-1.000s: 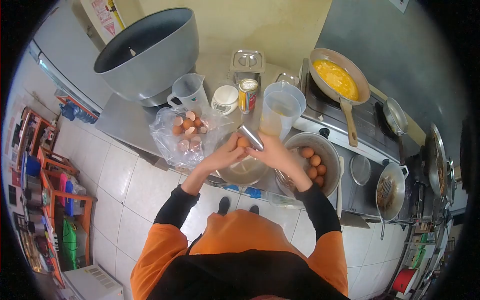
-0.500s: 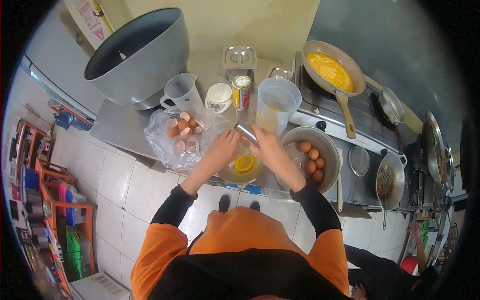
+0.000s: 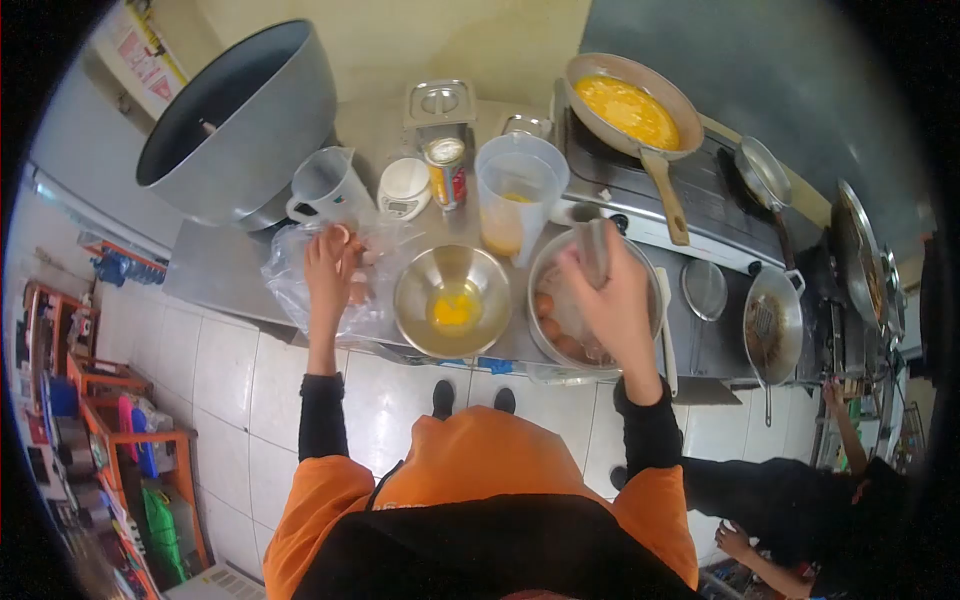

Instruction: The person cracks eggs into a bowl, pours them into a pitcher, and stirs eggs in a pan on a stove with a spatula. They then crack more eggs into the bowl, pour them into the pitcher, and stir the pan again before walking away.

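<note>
Silver cylinder (image 3: 594, 250), one, clasped in right hand (image 3: 612, 290); left hand (image 3: 328, 272) half curled, hold unclear.

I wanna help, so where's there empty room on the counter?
There's bare counter left of the plastic bag of eggshells, in front of the big grey pot. It's crowded around the scale, can and jug.

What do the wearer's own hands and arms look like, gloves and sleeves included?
Both hands, left and right, are bare, without gloves. Each arm has two layers: a fitted black sleeve down to about the wrist, and over it a looser bright orange sleeve that ends around the elbow. No cables show on either arm.
</note>
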Available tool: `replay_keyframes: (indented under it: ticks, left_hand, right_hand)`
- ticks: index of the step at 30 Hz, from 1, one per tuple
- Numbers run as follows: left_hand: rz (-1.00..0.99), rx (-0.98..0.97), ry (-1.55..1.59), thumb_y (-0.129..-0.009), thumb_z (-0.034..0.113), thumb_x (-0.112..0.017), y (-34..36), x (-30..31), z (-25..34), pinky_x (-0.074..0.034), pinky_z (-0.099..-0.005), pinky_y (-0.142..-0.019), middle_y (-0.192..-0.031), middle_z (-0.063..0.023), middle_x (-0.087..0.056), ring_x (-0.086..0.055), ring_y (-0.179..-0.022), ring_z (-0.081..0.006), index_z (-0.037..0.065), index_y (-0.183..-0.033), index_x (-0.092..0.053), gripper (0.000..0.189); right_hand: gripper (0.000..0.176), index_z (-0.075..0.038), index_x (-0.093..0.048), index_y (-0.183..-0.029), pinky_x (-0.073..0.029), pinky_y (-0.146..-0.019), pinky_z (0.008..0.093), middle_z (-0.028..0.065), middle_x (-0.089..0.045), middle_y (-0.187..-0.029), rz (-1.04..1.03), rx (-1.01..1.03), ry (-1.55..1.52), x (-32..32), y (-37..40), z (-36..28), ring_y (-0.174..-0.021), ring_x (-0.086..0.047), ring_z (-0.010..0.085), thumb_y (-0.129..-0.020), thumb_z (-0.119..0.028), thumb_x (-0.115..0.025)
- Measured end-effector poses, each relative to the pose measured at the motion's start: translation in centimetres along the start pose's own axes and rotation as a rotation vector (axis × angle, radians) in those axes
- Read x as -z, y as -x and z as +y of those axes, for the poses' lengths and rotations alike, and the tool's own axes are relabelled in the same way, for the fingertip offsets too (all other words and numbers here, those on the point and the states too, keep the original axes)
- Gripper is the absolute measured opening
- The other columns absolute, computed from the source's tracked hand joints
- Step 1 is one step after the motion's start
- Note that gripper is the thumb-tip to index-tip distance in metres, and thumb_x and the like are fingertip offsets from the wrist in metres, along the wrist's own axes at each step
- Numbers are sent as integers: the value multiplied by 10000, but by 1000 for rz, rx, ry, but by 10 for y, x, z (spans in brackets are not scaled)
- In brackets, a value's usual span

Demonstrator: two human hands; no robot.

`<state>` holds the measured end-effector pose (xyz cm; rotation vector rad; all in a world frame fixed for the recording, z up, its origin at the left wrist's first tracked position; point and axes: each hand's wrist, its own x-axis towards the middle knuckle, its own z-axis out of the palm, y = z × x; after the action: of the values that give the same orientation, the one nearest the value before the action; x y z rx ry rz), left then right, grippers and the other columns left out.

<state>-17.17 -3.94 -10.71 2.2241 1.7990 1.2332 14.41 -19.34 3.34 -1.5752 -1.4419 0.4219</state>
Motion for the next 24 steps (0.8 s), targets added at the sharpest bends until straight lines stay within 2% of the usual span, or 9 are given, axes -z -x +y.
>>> replay_keyframes:
  ticks: [2, 5, 7, 9, 12, 17, 22, 23, 24]
  left_hand:
    - [-79, -31, -412, -786, 113, -619, 20, -17, -8, -365, -388, -920, -1225, -193, -452, -423, -1154, -361, 58, -1237, -440, 488]
    - [153, -373, -100, -770, 89, -599, 18, -8, 84, -394, -395, -888, -1171, -180, -509, -458, -1135, -345, 52, -1174, -502, 418]
    - [-112, -505, 284, -738, 48, -581, 33, -28, 145, -423, -394, -857, -1087, -158, -567, -512, -1068, -326, 44, -1104, -553, 367]
    - [-509, -785, 488, -716, 46, -560, 41, -62, 205, -444, -372, -837, -1065, -122, -584, -543, -1009, -295, 44, -1052, -567, 337]
    - [-633, -972, 296, -733, 118, -563, 67, -159, 255, -463, -347, -830, -1031, -97, -558, -536, -1017, -257, 75, -1047, -573, 317]
    - [-745, -936, -480, -746, 134, -598, 89, -236, 284, -490, -335, -771, -1030, -152, -524, -559, -958, -289, 73, -991, -537, 260]
    - [-850, -966, -276, -682, 169, -690, 85, -252, 270, -486, -378, -785, -1073, -199, -492, -559, -961, -311, 60, -1092, -478, 474]
    - [-840, -1012, -227, -673, 177, -705, 77, -234, 270, -482, -388, -795, -1091, -208, -487, -554, -972, -321, 61, -1107, -464, 509]
    - [-898, -890, -63, -692, 171, -687, 71, -222, 267, -477, -387, -797, -1103, -199, -484, -552, -968, -307, 72, -1134, -447, 513]
  right_hand:
    - [399, -24, -503, -1160, -473, -689, 325, 184, -627, -884, 84, -57, 10, 26, 14, 10, -801, -630, 282, -803, -155, -626]
    - [364, -42, -528, -1149, -448, -661, 270, 91, -617, -816, 223, -85, 18, 54, 32, 26, -727, -587, 165, -804, -116, -619]
    - [368, -72, -551, -1159, -413, -651, 211, -8, -582, -781, 269, -126, 21, 66, 41, 32, -687, -510, 53, -796, -55, -610]
    - [372, -66, -547, -1165, -399, -624, 201, -17, -563, -759, 303, -109, 33, 71, 47, 38, -666, -484, 41, -797, -44, -601]
    - [369, -68, -546, -1168, -401, -616, 201, -17, -560, -758, 266, -214, -43, 77, 58, 32, -667, -491, 47, -803, -43, -596]
    - [363, -67, -548, -1159, -409, -611, 214, 2, -559, -771, 287, -164, -36, 85, 82, 40, -663, -498, 62, -801, -33, -597]
    - [361, -64, -547, -1151, -421, -620, 232, 0, -551, -717, 292, -216, -53, 91, 89, 48, -663, -511, 83, -796, -30, -599]
    - [383, -60, -523, -1172, -438, -642, 260, 54, -561, -791, 262, -210, -31, 91, 88, 52, -709, -543, 143, -797, -39, -598]
    - [407, -57, -498, -1192, -455, -665, 288, 109, -571, -865, 233, -204, -7, 90, 86, 56, -754, -575, 203, -797, -48, -597]
